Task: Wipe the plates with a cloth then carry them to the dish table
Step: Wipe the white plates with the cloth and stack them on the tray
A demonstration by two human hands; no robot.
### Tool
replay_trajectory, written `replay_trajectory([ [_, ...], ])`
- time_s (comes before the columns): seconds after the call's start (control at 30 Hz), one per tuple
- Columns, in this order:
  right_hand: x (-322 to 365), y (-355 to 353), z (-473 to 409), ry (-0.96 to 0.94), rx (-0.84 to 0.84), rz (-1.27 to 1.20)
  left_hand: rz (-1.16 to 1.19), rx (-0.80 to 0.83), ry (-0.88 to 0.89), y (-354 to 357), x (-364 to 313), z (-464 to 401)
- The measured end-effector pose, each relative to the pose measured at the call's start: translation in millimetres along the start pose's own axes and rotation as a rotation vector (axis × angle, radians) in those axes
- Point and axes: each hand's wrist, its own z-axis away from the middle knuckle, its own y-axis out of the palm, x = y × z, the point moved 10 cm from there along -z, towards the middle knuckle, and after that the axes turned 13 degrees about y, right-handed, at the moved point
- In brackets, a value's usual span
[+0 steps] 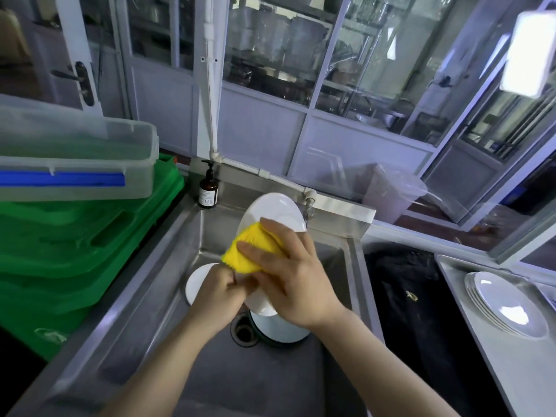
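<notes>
Above the steel sink (144, 296), in the head view, a white plate (272, 210) is held tilted, with its far edge up near the tap (309, 206). The left hand (218, 291) grips the near lower edge of this plate, its fingers curled round the rim. The right hand (288, 272) presses a yellow cloth (252, 249) flat on the face of the plate; the fingers lie spread over the cloth and the thumb reaches toward the left hand, so the cloth is held between the palm and the plate.

Inside the sink, under the hands, a second white plate (195, 285) lies flat on the bottom, partly hidden by the left hand. Just beside the drain (245, 331) stands a white bowl with a dark rim (279, 328), also partly hidden by the right wrist.

To the right of the sink, past a dark gap with black bag material (406, 296), a metal desk (511, 371) carries a stack of white plates (508, 305). At the back left corner of the sink stands a brown pump bottle (208, 191). To the left of the sink there are green crates (75, 242), and a clear plastic box with a blue clip (75, 158) rests on top of them. Behind the sink a white pipe (212, 100) runs down along the glazed partition (331, 70).
</notes>
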Motion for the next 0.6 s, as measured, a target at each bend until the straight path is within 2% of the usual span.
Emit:
replay_trajectory([
  [0.07, 2.1, -3.6, -2.6, -0.038, -0.027, -0.002, -0.001, 0.037, 0.022, 1.9, -3.7, 0.4],
  [0.13, -6.9, -10.4, -12.3, 0.0, -0.086, -0.01, 0.007, 0.062, 0.043, 5.4, -7.6, 2.5],
  [0.23, -51.5, -28.4, -32.2, 0.285, -0.223, -0.032, 0.053, 0.087, 0.036, 10.6, -8.3, 7.1],
  [0.3, -85.6, -34.3, -37.0, 0.512, -0.25, -0.058, 0.063, 0.105, 0.038, 12.4, -9.5, 9.8],
  [0.33, -90.5, -34.2, -37.8, 0.545, -0.243, -0.058, 0.054, 0.112, 0.042, 12.0, -10.7, 9.8],
  [0.4, -66.7, -30.8, -39.2, 0.436, -0.202, -0.03, 0.042, 0.09, 0.041, 8.1, -12.0, 7.6],
  [0.53, 24.7, -4.4, -21.2, 0.005, -0.046, 0.005, 0.002, -0.012, 0.025, -5.8, -12.4, 2.4],
  [0.6, 35.5, -1.4, -17.9, -0.067, -0.021, 0.012, 0.004, 0.004, 0.033, -7.8, -13.6, 3.0],
])
